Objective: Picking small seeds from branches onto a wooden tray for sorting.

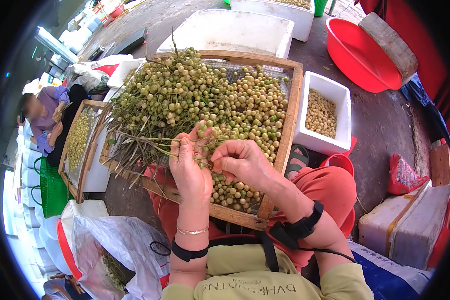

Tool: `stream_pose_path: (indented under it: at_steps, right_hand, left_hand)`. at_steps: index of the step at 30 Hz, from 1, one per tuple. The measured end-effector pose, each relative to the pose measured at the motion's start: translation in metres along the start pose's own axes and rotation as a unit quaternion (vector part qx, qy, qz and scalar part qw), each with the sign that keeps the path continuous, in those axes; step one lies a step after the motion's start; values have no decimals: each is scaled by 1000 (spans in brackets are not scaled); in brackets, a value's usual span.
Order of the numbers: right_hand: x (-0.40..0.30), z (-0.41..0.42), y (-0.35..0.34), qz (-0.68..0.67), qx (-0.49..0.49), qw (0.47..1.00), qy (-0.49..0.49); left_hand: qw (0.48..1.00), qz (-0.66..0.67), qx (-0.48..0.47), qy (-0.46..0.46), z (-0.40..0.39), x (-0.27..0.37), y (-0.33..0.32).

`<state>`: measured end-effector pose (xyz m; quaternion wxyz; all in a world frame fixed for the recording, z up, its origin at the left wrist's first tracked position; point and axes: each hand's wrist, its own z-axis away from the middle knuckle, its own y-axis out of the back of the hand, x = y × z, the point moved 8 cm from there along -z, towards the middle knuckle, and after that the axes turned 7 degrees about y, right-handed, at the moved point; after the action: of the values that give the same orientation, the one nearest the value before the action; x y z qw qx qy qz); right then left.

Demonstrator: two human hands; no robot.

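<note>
My left hand (191,165) grips a thin fruit sprig (161,142) between thumb and fingers, and a few small green fruits (203,129) show at its fingertips. Close beside it, my right hand (243,163) has thumb and forefinger pinched together near the sprig's stalks; whether anything is between them is hidden. Both hands are over a wood-framed wire-mesh tray (294,101) above my lap. A large heap of fruit bunches on twigs (172,90) covers the tray's left side. Loose round yellow-green fruits (260,101) spread over its right side and near corner.
A white foam box (343,112) of loose fruits stands right of the tray, a red basin (345,56) beyond. At left, a person (47,116) sits by another framed tray (83,138) and a green basket (52,187). An open plastic sack (108,240) holds twigs at lower left.
</note>
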<state>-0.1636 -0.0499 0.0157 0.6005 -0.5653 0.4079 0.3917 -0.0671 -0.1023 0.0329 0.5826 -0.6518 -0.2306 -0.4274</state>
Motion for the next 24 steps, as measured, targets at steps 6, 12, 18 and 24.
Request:
stream_pose_path:
  at_steps: [6,12,18,24]
  right_hand:
    - [-5,-4,7,180,92,977,60]
    - [-27,-6,12,373,143,893,208]
    - [-28,-10,17,370,120,902,188]
    - [-11,-14,26,293,48,948,113]
  left_hand:
    - [996,-72,24,-50,10,-7,1]
    - [963,-247,-10,-109,9,-12,-13]
    - [964,-248,-5,-93,9,-19,-14]
    - [995,-103,9,13,6,-23,2]
